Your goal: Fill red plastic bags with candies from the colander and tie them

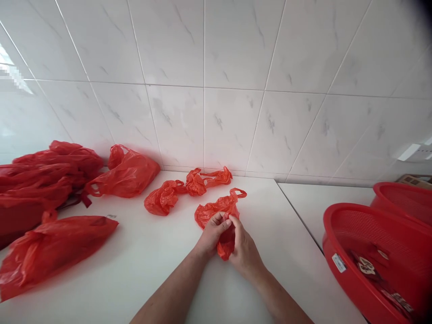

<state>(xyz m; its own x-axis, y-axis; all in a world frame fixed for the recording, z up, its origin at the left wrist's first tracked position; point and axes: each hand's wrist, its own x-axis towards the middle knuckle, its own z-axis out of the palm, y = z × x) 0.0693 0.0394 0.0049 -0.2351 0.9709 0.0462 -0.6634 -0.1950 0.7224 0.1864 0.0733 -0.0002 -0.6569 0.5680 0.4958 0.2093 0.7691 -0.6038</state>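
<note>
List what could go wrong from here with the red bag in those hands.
1. The red bag looks thin, so it might tear where the left hand and right hand pinch it.
2. Its loop handle sticks out beyond the hands and could snag or tangle.
3. The crumpled bags lying just behind look much alike, so one could perhaps get mixed up with it.

A white tiled wall (232, 49) with grey veining rises behind the white counter (145, 274). Two red baskets (388, 229) stand at right, the nearer bearing a white label (339, 263) and holding dark packets (380, 270).
</note>
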